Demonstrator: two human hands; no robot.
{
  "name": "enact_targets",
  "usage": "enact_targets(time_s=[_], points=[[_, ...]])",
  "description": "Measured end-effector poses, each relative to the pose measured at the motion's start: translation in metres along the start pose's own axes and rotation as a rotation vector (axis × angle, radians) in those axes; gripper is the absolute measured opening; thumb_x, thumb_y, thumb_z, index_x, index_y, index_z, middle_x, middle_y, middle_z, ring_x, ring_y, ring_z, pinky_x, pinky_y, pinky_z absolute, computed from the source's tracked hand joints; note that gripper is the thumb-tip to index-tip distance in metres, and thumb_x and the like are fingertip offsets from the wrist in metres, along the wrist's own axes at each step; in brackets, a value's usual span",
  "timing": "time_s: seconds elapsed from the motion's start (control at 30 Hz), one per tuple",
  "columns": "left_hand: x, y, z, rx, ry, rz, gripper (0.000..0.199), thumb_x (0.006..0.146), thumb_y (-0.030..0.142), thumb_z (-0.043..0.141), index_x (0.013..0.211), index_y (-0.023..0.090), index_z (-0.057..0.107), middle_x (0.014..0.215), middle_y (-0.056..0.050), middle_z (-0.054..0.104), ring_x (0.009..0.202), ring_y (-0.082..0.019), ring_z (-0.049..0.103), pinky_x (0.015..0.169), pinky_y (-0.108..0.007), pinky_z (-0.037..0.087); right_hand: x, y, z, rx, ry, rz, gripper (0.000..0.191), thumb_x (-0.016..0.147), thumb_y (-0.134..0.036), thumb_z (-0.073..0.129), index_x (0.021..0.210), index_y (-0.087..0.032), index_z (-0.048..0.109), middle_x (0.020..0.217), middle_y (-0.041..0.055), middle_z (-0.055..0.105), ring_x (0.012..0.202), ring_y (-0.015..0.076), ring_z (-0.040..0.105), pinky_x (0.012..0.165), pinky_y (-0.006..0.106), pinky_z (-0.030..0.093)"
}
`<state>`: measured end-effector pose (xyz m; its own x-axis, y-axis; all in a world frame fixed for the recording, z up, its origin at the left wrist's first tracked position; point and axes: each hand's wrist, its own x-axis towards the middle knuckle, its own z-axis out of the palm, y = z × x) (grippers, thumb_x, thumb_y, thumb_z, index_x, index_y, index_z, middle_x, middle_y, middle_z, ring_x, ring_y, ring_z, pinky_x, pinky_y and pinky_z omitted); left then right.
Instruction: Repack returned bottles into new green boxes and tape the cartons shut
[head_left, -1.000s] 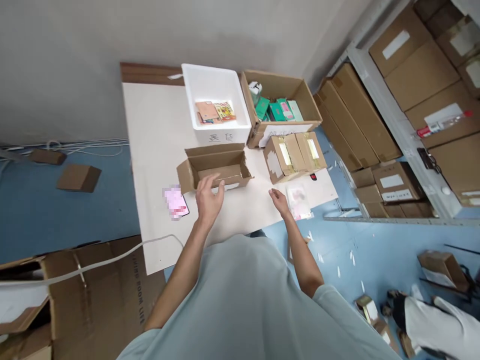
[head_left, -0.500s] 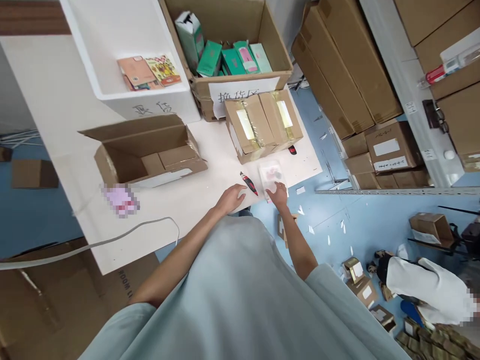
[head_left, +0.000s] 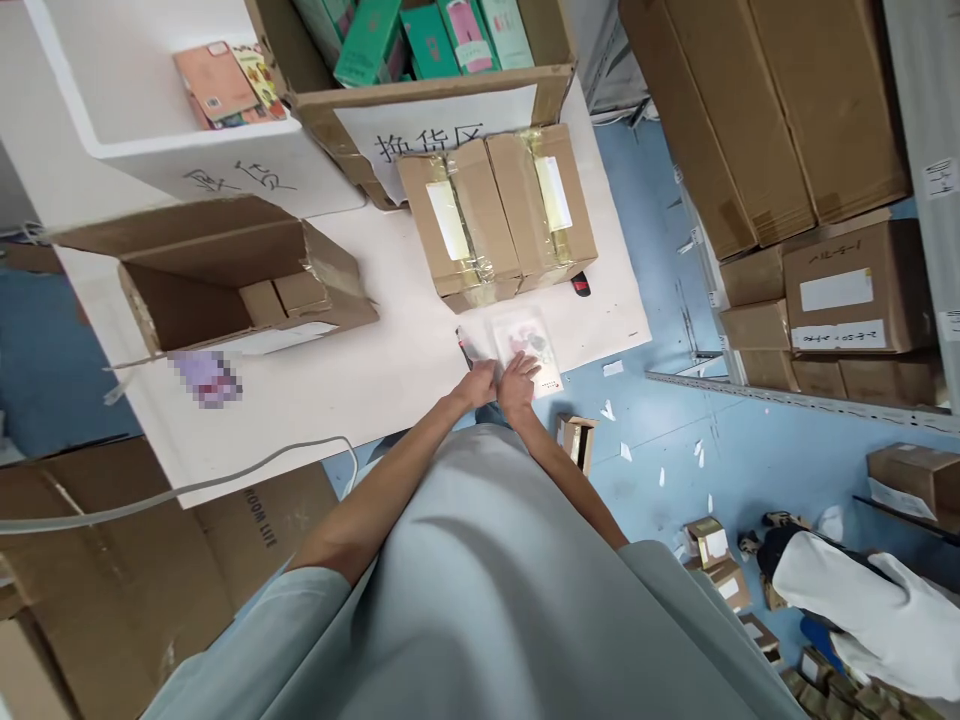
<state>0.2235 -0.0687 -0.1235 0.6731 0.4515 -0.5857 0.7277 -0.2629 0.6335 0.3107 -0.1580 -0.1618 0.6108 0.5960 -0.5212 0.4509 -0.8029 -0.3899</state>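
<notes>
A flat clear plastic package (head_left: 546, 370) with pink and dark items inside lies at the table's front edge. My right hand (head_left: 517, 388) is closed on its lower left part, fingers bent over the plastic. Right beside it, my left hand (head_left: 476, 385) is closed at the package's left side; what its fingers hold is hidden. The black and red cutter (head_left: 464, 343) shows only its upper end above my left hand, its lower part covered.
A taped carton (head_left: 495, 215) stands behind the package, an open carton (head_left: 247, 260) to the left. Further back are a white foam box (head_left: 217, 185) and a carton of green boxes (head_left: 555, 100). A cable (head_left: 262, 460) crosses the front left. A person in white (head_left: 862, 610) is at lower right.
My hands have come together at the package's lower left, and my left hand now covers part of the cutter. The view has shifted and moved closer to the table.
</notes>
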Motion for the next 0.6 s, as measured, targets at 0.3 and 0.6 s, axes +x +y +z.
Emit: enact_targets(time_s=[0.3, 0.6], points=[[0.001, -0.003, 0.0, 0.136, -0.003, -0.078, 0.06, 0.094, 0.013, 0.064, 0.153, 0.006, 0.062, 0.163, -0.03, 0.063, 0.146, -0.042, 0.068, 0.126, -0.045, 0.053, -0.011, 0.042, -0.072, -0.118, -0.138, -0.263, 0.068, 0.106, -0.02, 0.048, 0.173, -0.008, 0.047, 0.175, 0.0256, 0.056, 0.148, 0.0404, 0.065, 0.121, 0.05, 0.058], [-0.018, -0.028, -0.013, 0.338, 0.013, -0.174, 0.064, 0.098, 0.013, 0.054, 0.16, -0.004, 0.053, 0.175, -0.036, 0.048, 0.155, -0.044, 0.061, 0.124, -0.048, 0.056, 0.028, 0.123, -0.137, 0.355, 0.119, -0.117, 0.032, 0.102, -0.036, 0.05, 0.118, -0.017, 0.07, 0.104, 0.0119, 0.081, 0.095, 0.0276, 0.074, 0.094, 0.04, 0.062]])
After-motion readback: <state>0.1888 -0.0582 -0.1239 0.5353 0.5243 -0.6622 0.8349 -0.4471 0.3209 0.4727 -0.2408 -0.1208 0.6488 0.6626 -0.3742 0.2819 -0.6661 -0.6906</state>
